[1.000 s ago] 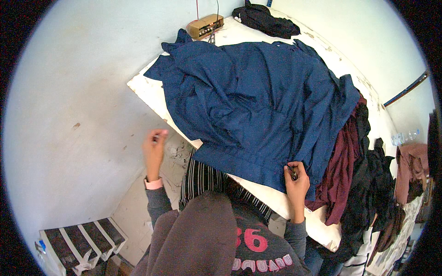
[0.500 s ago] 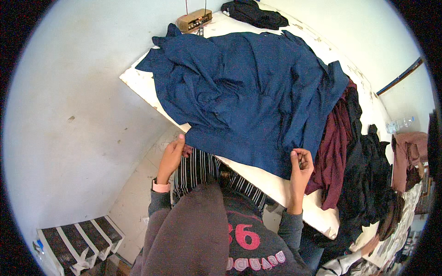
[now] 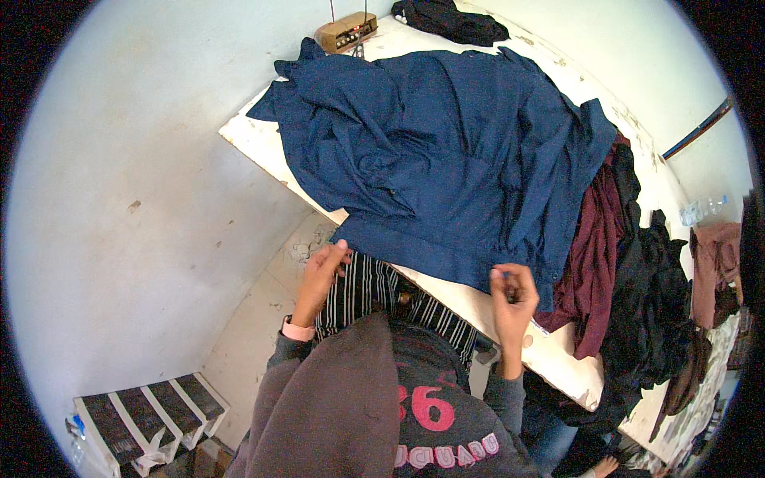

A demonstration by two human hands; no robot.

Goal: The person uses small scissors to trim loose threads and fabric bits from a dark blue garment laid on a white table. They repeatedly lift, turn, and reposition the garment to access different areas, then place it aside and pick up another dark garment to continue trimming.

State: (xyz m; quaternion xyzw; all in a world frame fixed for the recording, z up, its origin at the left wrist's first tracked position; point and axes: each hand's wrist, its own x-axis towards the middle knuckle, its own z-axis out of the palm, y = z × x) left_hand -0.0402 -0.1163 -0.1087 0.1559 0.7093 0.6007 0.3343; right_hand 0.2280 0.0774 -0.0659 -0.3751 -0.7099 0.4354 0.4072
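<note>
A navy blue shirt [image 3: 446, 151] lies spread and wrinkled over the white table [image 3: 550, 362], its near hem reaching the table's front edge. At the hem's left corner, my left hand [image 3: 321, 273] pinches the cloth between thumb and fingers. Farther right along the same hem, my right hand [image 3: 514, 299] is closed in a pinch on the fabric. The hem runs fairly straight between the two hands. Just right of my right hand, a loose lower corner of the shirt hangs over the tabletop.
Maroon cloth [image 3: 586, 295] and black garments [image 3: 645, 311] are heaped to the right. A brown radio [image 3: 348, 32] and a black bundle [image 3: 450, 20] sit at the back. Plastic bottles [image 3: 703, 211] lie at far right. A black-and-white slatted object [image 3: 151, 418] stands lower left. Another person's hand [image 3: 606, 464] shows lower right.
My right hand has shifted left along the hem, leaving the shirt's corner to its right. A straight band of hem now shows between my hands. The whole view has shifted slightly.
</note>
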